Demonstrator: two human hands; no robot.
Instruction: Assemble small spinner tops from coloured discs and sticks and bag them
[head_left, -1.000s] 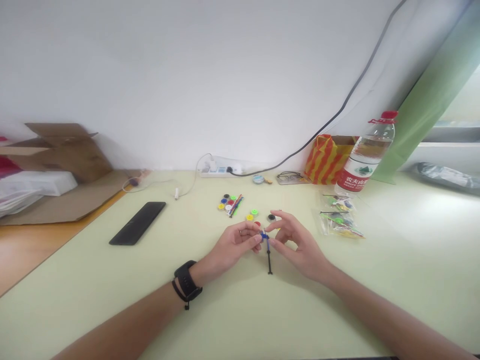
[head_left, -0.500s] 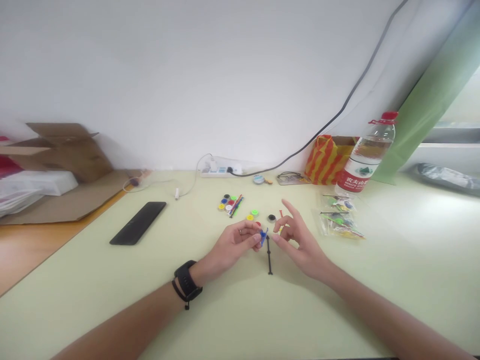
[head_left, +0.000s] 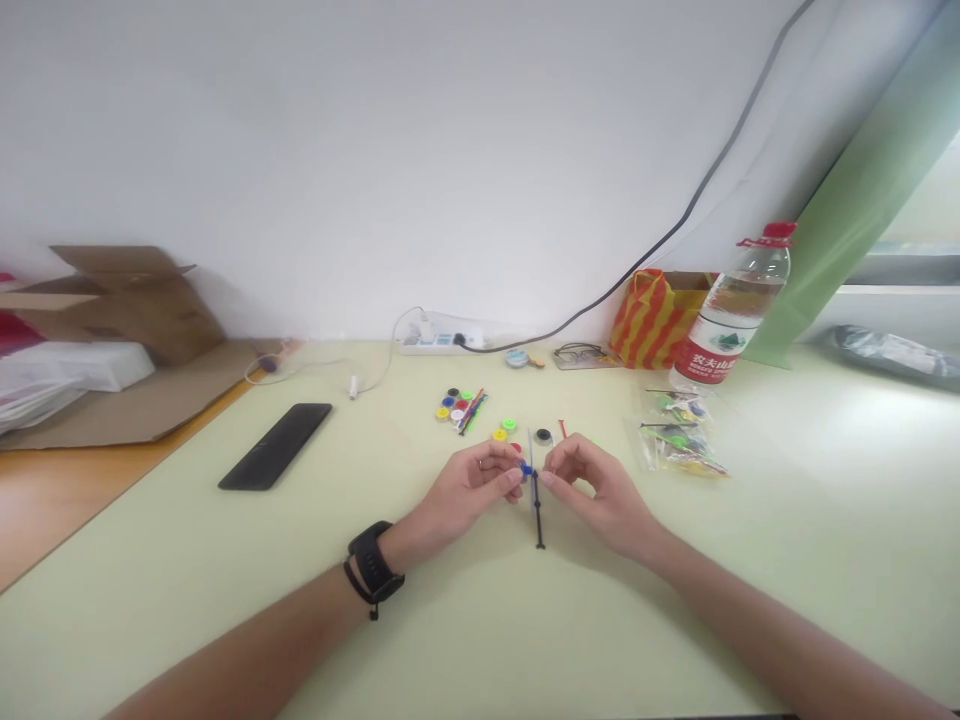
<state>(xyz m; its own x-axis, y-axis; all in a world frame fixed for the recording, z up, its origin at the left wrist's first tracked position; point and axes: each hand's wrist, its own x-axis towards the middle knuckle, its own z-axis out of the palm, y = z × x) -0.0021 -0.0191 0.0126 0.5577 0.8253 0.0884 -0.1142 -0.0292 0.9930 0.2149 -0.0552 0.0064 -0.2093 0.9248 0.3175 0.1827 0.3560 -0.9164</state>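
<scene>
My left hand (head_left: pixel 480 477) is closed in a pinch on a small blue plastic piece (head_left: pixel 526 470). A thin blue streak, smeared by motion, runs up and down beside that piece. Close on its right, my right hand (head_left: pixel 589 482) has its fingers curled and thumb and forefinger drawn together; what they grip, if anything, is too small to make out. Between the hands a black plastic stick (head_left: pixel 538 512) with knobbed ends points toward me; whether it touches the blue piece I cannot tell. Just beyond lie a black disc (head_left: pixel 543 436), a green disc (head_left: pixel 509 425) and a yellow disc (head_left: pixel 499 435).
Several coloured discs and thin sticks (head_left: pixel 472 412) lie farther back. Bagged parts (head_left: pixel 682 450) sit at right near a water bottle (head_left: pixel 731 325) and striped bag (head_left: pixel 651 322). A black phone-like slab (head_left: pixel 276 447) lies left; a power strip (head_left: pixel 439 342) stands by the wall.
My right hand's raised, spread fingers have curled in and come up to the blue piece. A blurred blue streak now shows beside it. My left hand has stayed in place.
</scene>
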